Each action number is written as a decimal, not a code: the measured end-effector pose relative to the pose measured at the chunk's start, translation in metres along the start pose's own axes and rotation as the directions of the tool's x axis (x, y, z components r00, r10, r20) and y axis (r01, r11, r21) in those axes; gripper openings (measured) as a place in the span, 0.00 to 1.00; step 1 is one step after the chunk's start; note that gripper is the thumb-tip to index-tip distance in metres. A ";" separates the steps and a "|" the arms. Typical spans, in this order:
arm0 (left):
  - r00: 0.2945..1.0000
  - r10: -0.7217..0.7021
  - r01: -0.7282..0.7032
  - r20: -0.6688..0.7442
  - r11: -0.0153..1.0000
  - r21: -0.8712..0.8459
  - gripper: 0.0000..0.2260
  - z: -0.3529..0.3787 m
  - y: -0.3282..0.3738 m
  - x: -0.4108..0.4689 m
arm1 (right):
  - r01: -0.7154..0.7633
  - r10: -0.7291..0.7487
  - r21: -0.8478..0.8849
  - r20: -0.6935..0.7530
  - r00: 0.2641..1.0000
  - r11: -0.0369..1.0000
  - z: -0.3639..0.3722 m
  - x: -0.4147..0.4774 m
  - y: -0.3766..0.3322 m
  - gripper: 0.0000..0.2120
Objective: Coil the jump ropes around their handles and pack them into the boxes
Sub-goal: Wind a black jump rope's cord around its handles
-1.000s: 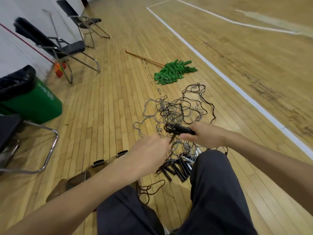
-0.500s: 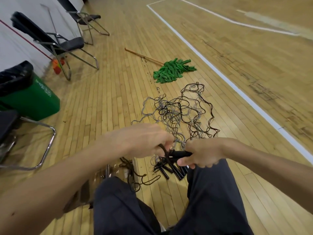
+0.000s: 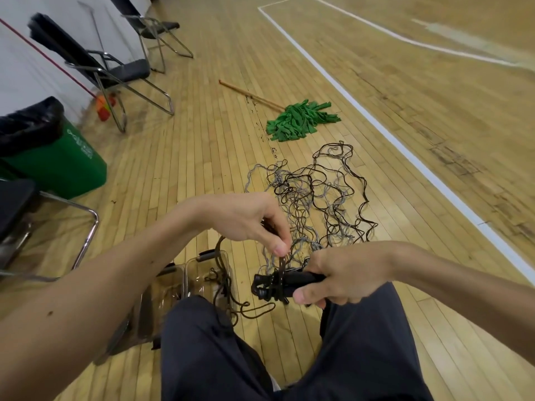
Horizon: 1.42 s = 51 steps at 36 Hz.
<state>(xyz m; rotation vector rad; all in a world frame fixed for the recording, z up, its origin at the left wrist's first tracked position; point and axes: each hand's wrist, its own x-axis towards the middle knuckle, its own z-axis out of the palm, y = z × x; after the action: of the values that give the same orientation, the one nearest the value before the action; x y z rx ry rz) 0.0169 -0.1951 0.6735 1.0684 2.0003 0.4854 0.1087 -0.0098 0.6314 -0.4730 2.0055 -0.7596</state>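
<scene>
**Desk:** How much room is there around the work?

**Me:** I see open wooden floor ahead and to the right, running out to a white line. The left side is tighter. There is a green bin with a black bag in it, a chrome chair frame at the left edge, and two folding chairs by the wall. A green mop lies beyond the pile of ropes and apart from it.

**Desk:** And the hands?

**Me:** My right hand is clamped round a pair of black handles. It holds them sideways just above my right knee, and some cord is already wound on their left end. My left hand sits just above and to the left, with thumb and fingers pinched on a dark rope that runs straight down to the handles. The two hands are close but not touching.

**Desk:** Where are the boxes?

**Me:** Two clear boxes stand side by side on the floor, just left of the handles and beside my left knee. A dark cord arches over the nearer one and trails onto the boards. I cannot tell what lies inside them. The loose ropes, grey and black, are spread out in a tangle in front of my hands.
</scene>
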 end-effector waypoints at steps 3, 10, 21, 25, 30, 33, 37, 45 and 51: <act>0.999 0.041 -0.042 -0.007 0.997 -0.071 0.03 0.002 -0.004 -0.001 | 0.038 -0.038 0.004 -0.019 0.999 0.999 0.000 -0.002 -0.003 0.19; 0.994 0.103 -0.109 -0.040 0.966 -0.234 0.21 0.018 -0.020 -0.003 | 0.095 -0.098 -0.053 -0.063 0.993 0.994 0.006 -0.007 -0.009 0.19; 0.978 0.135 -0.206 -0.158 0.737 -0.644 0.16 0.042 -0.017 -0.011 | 0.379 -0.364 0.058 -0.175 0.915 0.924 -0.006 -0.025 -0.024 0.20; 0.961 0.124 -0.272 -0.247 0.584 -0.764 0.16 0.046 -0.023 -0.012 | 0.464 -0.421 0.111 -0.276 0.864 0.879 -0.008 -0.021 -0.026 0.15; 0.945 0.055 -0.309 -0.321 0.469 -0.828 0.22 0.050 -0.023 -0.014 | 0.519 -0.453 0.133 -0.338 0.825 0.845 -0.010 -0.016 -0.025 0.11; 0.929 -0.027 -0.316 -0.370 0.467 -0.826 0.15 0.053 -0.016 -0.015 | 0.550 -0.448 0.219 -0.381 0.809 0.806 -0.012 -0.014 -0.023 0.10; 0.867 -0.212 -0.286 -0.451 0.529 -0.799 0.16 0.063 -0.011 -0.009 | 0.535 -0.365 0.300 -0.472 0.803 0.790 -0.017 -0.009 -0.023 0.10; 0.790 -0.302 -0.143 -0.533 0.755 -0.640 0.24 0.090 -0.019 -0.005 | 0.402 -0.153 0.226 -0.677 0.720 0.887 -0.036 0.001 0.001 0.12; 0.773 -0.294 0.186 -0.562 0.952 -0.242 0.14 0.087 -0.014 -0.005 | 0.080 -0.066 -0.022 -0.793 0.605 0.997 -0.033 0.023 0.022 0.11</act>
<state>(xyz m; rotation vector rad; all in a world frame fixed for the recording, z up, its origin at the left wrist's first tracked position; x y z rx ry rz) 0.0803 -0.2100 0.6144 0.5631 2.5386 0.9238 0.0677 0.0036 0.6151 -0.1996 2.8226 -1.1833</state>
